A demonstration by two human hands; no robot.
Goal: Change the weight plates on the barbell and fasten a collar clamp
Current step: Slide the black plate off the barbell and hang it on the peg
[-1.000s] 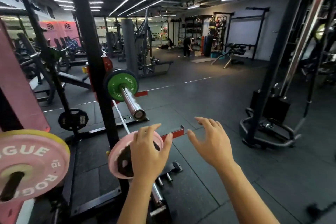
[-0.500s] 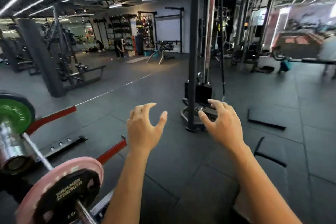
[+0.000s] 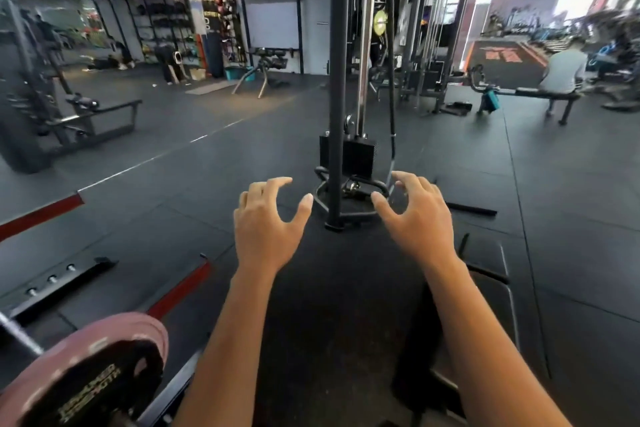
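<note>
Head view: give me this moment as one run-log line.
left hand: empty, fingers spread | right hand: empty, fingers spread | pink plate: lower left, black plate in front of it | collar clamp: not visible

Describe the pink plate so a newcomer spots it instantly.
Start at the black upright post in mid-frame, then drop to the bottom-left corner. There sits the round pink weight plate, a smaller black lettered plate against its face. Nothing else nearby is pink.

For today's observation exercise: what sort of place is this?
A gym: a pink weight plate sits at lower left, a cable machine stands ahead, and a rack of equipment lines the far wall.
</note>
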